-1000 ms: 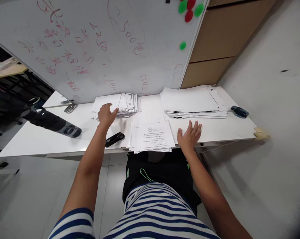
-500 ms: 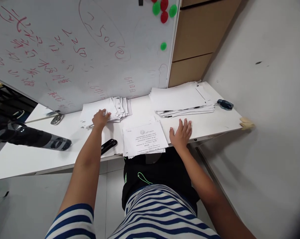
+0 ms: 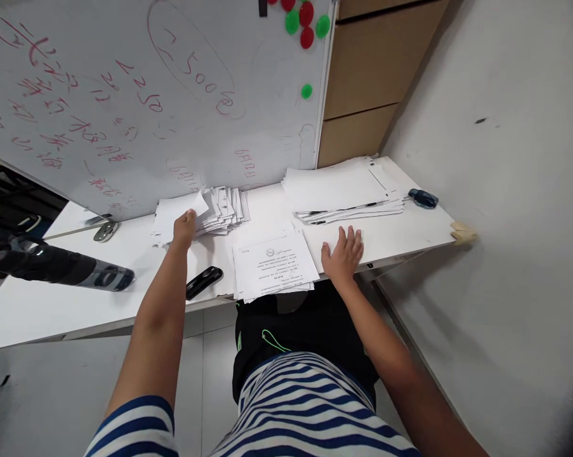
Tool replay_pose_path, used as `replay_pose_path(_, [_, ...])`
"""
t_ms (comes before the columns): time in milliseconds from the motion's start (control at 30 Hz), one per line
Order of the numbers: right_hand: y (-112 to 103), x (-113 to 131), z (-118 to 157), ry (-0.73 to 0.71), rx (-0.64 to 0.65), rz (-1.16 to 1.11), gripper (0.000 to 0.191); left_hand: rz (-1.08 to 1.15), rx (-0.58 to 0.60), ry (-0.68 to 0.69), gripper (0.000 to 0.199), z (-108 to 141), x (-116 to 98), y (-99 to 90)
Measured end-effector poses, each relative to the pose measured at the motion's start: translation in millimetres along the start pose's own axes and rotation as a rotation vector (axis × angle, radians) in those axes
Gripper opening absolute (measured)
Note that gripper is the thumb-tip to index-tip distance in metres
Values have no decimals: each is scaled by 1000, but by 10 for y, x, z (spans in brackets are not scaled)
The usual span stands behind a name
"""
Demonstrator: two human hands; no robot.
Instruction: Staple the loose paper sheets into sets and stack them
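My left hand (image 3: 184, 230) pinches the edge of a white paper sheet (image 3: 198, 204) on the left paper stack (image 3: 222, 212), lifting a corner of it. Fanned edges of several sheets show at that stack's right side. My right hand (image 3: 344, 254) lies flat on the white table (image 3: 386, 238), fingers spread, holding nothing. Between my hands, a small pile of printed sheets (image 3: 274, 263) lies at the table's front edge, its text upside down to me. Beyond my right hand rests a larger paper stack (image 3: 338, 188), blank side up.
A black stapler-like object (image 3: 204, 281) lies near my left forearm. Further left are a dark bottle (image 3: 89, 270) on its side and a computer mouse (image 3: 106, 231). A dark blue object (image 3: 423, 198) sits far right. The whiteboard (image 3: 172, 139) and cardboard boxes (image 3: 362, 70) stand behind.
My left hand has gone from resting on top of the left stack to gripping a sheet, whose corner is now raised. My right hand stays flat on the table.
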State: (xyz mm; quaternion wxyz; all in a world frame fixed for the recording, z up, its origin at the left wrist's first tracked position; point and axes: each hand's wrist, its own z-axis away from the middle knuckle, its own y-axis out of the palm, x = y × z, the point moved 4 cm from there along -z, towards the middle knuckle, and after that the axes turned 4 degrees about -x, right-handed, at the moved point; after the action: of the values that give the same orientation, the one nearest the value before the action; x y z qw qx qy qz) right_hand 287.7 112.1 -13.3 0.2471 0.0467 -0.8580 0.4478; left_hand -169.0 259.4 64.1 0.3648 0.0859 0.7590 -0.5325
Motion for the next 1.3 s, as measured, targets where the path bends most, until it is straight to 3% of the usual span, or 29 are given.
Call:
replay_pose_path(133, [12, -10, 2, 4, 3, -38, 64, 197, -172, 66, 52, 437, -222, -212])
replay_pose_path(233, [-81, 49, -8, 37, 4, -169, 60, 185, -343, 351, 47, 1129, -536, -346])
replay_pose_path(333, [-310, 245, -10, 64, 86, -586, 56, 12, -420, 627, 40, 1928, -791, -274])
replay_pose_path(400, [-442, 461, 28, 92, 345, -953, 56, -59, -431, 759, 38, 2402, -869, -138])
replay_pose_path(467, [-518, 666, 124, 202, 680, -1184, 61, -88, -326, 841, 40, 2775, -883, 45])
replay_pose_path(533, [-548, 770, 227, 325, 835, -1209, 60, -65, -184, 842, 41, 3044, -852, 210])
replay_pose_path(567, [-543, 784, 273, 364, 842, -1181, 57, -42, -103, 815, 42, 3144, -830, 282])
replay_pose_path(667, [-468, 739, 412, 413, 773, -1086, 48, 48, 123, 678, 44, 3339, -770, 446])
replay_pose_path(733, [-409, 690, 501, 431, 743, -1044, 46, 106, 213, 598, 45, 3406, -751, 508])
replay_pose_path(933, [-373, 746, 615, 391, 773, -1026, 41, 245, 313, 495, 46, 3475, -786, 537])
replay_pose_path(1100, [-372, 769, 613, 341, 767, -900, 36, 398, 433, 432, 48, 3527, -847, 426])
replay_pose_path(1200, [-404, 743, 582, 266, 750, -824, 37, 448, 410, 343, 46, 3459, -800, 292])
replay_pose_path(1300, [-531, 749, 521, 202, 763, -829, 35, 429, 213, 266, 46, 3294, -635, 96])
